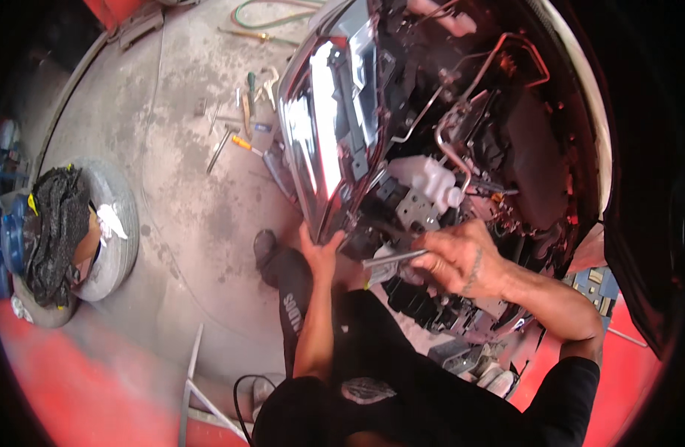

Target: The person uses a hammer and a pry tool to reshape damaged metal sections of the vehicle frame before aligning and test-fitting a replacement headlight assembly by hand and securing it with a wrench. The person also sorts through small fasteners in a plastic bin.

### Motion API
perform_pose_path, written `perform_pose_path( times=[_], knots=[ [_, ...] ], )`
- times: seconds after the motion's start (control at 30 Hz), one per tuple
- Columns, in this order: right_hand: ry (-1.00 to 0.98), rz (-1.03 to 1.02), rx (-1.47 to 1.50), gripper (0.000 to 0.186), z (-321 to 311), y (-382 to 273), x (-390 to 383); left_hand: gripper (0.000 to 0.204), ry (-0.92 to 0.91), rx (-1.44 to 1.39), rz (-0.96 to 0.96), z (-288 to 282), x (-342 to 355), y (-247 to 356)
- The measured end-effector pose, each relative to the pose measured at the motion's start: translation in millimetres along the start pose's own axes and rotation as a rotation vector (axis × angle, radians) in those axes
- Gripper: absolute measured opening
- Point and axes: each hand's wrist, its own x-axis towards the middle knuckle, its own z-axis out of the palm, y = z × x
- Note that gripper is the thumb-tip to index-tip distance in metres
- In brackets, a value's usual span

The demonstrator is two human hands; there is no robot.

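My left hand [322,249] grips the near end of a glossy, chrome-trimmed front panel [324,127] of a car, thumb on one side and fingers on the other. Over the near corner of the engine bay, my right hand [462,259] is closed around a straight, grey metal tool [391,258] that looks like a bar or handle. The tool points left toward my body's midline; its exact kind is unclear. Just beyond the right hand sit a white plastic reservoir [424,177] and a metal bracket with holes [417,210].
Bent metal pipes [450,141] cross the open engine bay. On the floor at left lie a hammer [222,149], an orange-handled tool [242,142], clamps and a green hose [246,15]. Further left, a tire [123,257] holds black material. A metal stand [196,384] is near my left side.
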Motion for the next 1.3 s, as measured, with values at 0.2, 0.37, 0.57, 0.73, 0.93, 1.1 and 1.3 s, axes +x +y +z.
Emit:
perform_pose_path(
  times=[0.2, 0.37, 0.57, 0.73, 0.93, 1.1, 1.3],
  knots=[
    [-0.014, 0.036, 0.028, 0.017, -8, -11, 10, 0.081, 0.043, 0.151, -0.079, 2, 1, 16],
    [-0.13, 0.028, 0.073, 0.029, -18, -9, 21, 0.103, -0.066, -0.141, -0.127, -5, 5, 4],
    [-0.295, 0.125, 0.062, 0.03, -72, -55, 37, 0.12, -0.568, 0.287, -0.069, -57, 42, 60],
    [-0.194, 0.237, 0.215, 0.033, -99, -99, 11, 0.099, -0.888, 0.76, -0.304, -176, 123, 97],
    [-0.212, 0.368, 0.697, 0.024, -36, -122, -19, 0.074, -0.553, 1.261, -0.29, -356, 208, 185],
    [-0.117, 0.307, 0.707, 0.033, 39, -140, -62, 0.068, -0.559, 1.277, -0.916, -424, 128, 266],
    [0.231, 0.867, 1.508, 0.053, 160, -133, -137, 0.06, -1.026, 1.301, -1.185, -449, -8, 262]
  ],
)
